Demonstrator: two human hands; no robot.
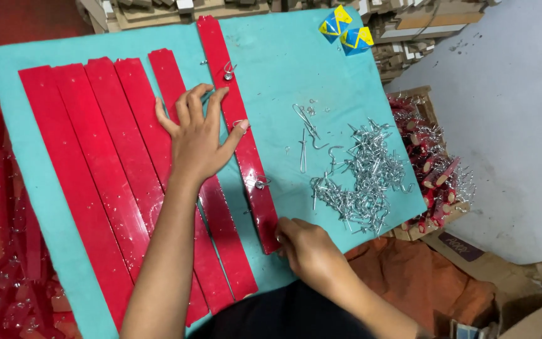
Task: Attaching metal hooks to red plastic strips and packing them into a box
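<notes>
My left hand (199, 135) lies flat, fingers spread, across the red strips on a teal board (283, 69), its thumb touching the rightmost red strip (236, 119). That strip carries metal hooks, one near its top (228, 70) and one lower down (261, 182). My right hand (305, 248) grips the near end of the same strip at the board's front edge. Several more red strips (95, 163) lie side by side to the left.
A heap of loose silver hooks (362, 176) lies on the right of the board, with a few strays (308, 132) beside it. A wooden crate (434, 169) of finished red pieces stands right of the board. Two blue-and-yellow boxes (346, 31) sit at the back edge.
</notes>
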